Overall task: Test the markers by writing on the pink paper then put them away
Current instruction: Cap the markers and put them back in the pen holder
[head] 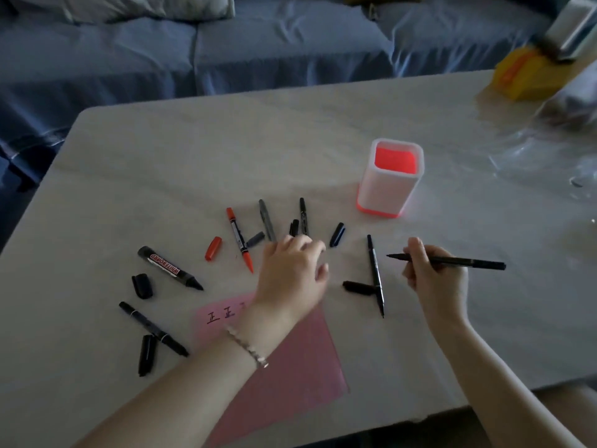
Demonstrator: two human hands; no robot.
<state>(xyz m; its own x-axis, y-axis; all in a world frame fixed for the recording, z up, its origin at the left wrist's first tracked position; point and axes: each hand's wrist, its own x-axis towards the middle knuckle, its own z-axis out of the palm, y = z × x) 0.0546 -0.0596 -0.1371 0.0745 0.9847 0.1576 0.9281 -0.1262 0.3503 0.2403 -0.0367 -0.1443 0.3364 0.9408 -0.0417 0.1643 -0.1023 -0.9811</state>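
Note:
A pink paper (290, 367) with a few written marks lies at the table's near edge, partly under my left forearm. Several uncapped markers and loose caps lie scattered: a fat whiteboard marker (168, 267), a red marker (239, 238), a thin black marker (376, 274). My right hand (434, 276) grips a thin black uncapped marker (465, 262), tip pointing left, held above the table. My left hand (292, 274) reaches over the paper toward black caps (294, 227) near the middle; its fingertips are curled, and what they touch is hidden. A white pen holder (389, 189) with a red inside stands behind.
The white table (193, 150) has its near edge at the bottom right. A yellow box (523, 76) and crumpled clear plastic (549, 137) sit at the far right. A blue sofa (226, 43) runs behind the table.

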